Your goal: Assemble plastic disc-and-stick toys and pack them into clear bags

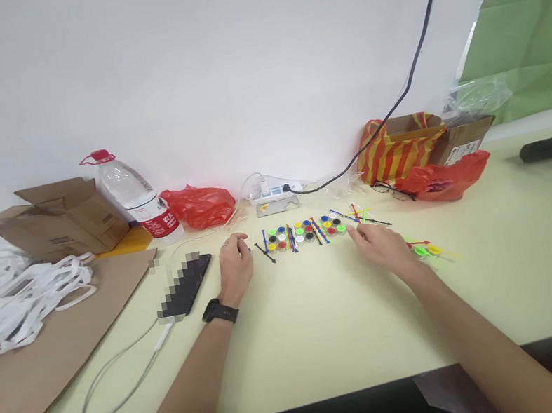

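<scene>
Small round discs (299,231) in several colours sit in three groups of rows on the table. Thin coloured arrow-shaped pieces (291,238) lie upright in the view between the groups. My left hand (235,263), with a black watch on its wrist, rests left of them with its fingers curled; a dark arrow piece (265,252) lies just to its right. My right hand (380,245) is at the right end, its fingers closed beside a green disc (343,229). What either hand holds, if anything, is hidden. More arrow pieces (362,211) lie loosely beyond the right hand.
Several discs and arrows (427,250) lie right of my right forearm. A phone (191,285) with a cable is left of my left hand. At the back stand a large bottle (144,201), a power strip (273,192), red bags (201,205) and a striped bag (394,150).
</scene>
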The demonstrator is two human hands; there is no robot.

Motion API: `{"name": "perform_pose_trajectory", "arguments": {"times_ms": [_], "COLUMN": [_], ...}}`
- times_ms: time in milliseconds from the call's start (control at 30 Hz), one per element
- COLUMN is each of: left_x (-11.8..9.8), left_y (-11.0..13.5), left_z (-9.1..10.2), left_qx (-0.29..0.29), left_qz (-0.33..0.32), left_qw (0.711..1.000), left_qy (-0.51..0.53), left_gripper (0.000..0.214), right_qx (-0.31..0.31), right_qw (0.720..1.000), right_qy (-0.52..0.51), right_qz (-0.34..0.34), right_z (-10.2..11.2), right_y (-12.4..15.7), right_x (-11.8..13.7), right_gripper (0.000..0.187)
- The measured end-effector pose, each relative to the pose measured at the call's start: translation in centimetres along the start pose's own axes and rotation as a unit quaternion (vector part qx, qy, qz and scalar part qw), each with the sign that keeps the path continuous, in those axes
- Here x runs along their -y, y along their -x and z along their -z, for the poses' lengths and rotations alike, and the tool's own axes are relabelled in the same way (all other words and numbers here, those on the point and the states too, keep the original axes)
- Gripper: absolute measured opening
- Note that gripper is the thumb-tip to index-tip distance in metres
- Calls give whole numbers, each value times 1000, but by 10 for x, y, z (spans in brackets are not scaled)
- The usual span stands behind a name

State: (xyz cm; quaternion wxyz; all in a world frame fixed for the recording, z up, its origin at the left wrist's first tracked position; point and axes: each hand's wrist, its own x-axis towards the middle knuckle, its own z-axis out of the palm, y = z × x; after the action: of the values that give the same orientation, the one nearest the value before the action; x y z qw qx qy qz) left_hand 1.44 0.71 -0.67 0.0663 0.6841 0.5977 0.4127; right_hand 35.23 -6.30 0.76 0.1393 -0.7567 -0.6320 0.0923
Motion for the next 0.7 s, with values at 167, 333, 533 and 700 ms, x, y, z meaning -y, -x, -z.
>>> {"name": "perform_pose_trajectory", "arguments": {"times_ms": [167,333,533,700], "left_x": [-9,-12,-14,-19], "left_y": [6,11,11,10], "left_z": [4,2,4,8], "left_qx": [78,141,159,137], "left_qz": [7,-9,-22,-13], "left_qw": [996,983,976,978], "left_qy": [-31,-115,-148,-159], "left_gripper": [28,23,20,19], "right_qx": [-21,-89,-125,-116], "right_qw": [999,996,984,973], "right_qy": [20,-16,-101,-162], "right_qz": [-35,1,77,117], "right_z": [1,-1,-6,-9], "right_y": [0,1,5,10], "right_x": [1,4,10,18], "right_gripper": [57,51,49,50]}}
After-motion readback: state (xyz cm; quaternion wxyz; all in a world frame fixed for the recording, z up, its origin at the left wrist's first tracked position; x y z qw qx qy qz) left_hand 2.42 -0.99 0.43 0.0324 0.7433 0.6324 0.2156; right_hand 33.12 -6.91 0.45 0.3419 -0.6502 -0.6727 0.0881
